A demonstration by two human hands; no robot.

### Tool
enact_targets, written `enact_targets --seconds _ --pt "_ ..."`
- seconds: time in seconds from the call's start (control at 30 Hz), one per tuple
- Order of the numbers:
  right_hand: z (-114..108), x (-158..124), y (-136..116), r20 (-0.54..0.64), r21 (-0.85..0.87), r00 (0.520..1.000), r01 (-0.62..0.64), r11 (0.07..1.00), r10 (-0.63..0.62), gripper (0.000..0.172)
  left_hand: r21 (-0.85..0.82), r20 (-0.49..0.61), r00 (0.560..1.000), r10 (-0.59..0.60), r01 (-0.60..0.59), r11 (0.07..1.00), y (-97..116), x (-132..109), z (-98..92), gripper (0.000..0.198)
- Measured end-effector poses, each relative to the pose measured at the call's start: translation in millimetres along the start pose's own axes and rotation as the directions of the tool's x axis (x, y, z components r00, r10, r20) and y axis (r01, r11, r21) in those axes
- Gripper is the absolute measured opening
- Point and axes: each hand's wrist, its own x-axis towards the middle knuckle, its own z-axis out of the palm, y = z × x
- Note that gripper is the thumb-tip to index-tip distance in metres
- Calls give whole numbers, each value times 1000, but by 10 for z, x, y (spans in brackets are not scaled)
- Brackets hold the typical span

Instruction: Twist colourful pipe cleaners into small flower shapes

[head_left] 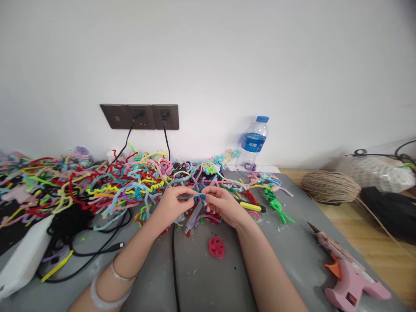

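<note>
Blue stem held above the worktop, its visible length pinched between the fingers of the left hand and right hand, neither hand clearly nearer; long axis side to side, roughly parallel to the back edge. The red flower lies nearer the front edge, grey surface showing around it. The pile crowds the back edge; the glue gun lies by the right edge.

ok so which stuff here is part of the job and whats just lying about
Likely the job:
blue fuzzy stem, pinched by left hand and right hand
multicoloured stem pile
red looped piece, perhaps

Apparently lying about:
bottle
twine ball
pink glue gun, untouched, so unsure
</note>
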Motion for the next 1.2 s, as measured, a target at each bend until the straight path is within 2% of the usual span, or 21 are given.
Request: enact_targets --seconds 0.1,0.17,0.27,0.4,0.5,0.6,0.73,0.83,0.9,0.97,1.1,1.2 --pt "27 -4 -21 -38 -123 984 171 978 -177 23 -40 19 998 -57 58 998 -14 -1 9 24" --pt "45 -6 -29 -41 -182 967 241 953 -252 24 -98 48 994 -99 103 990 -29 -1 12 23" --pt "74 6 -5 -37 -232 949 298 926 -314 22 -151 59 990 -127 135 979 -49 1 14 23" --pt "101 34 71 -48 -297 909 383 875 -414 12 -134 22 991 -129 131 982 -56 9 16 21" --pt "106 44 106 -41 -351 879 432 831 -474 5 -160 36 986 -164 167 973 -39 15 16 21" --pt "118 38 106 -41 -398 852 466 790 -523 5 -235 50 972 -229 234 943 -14 16 12 22" --pt "150 23 87 -28 -496 791 520 696 -611 7 -335 68 967 -246 254 907 -17 14 12 22" --pt "157 33 88 -34 -531 763 533 658 -646 7 -402 55 972 -228 230 886 -46 19 15 26" --pt "143 54 100 -61 -518 754 536 666 -654 6 -434 26 980 -196 187 881 -56 24 14 29" --pt "117 81 118 -95 -475 763 530 703 -640 5 -426 -18 988 -153 131 895 -50 23 8 30" --pt "76 111 142 -123 -379 809 497 781 -574 3 -296 -106 994 -36 3 955 -14 2 4 23" --pt "104 98 139 -172 -342 807 489 802 -565 4 -238 -164 986 37 -76 968 0 -14 22 20"
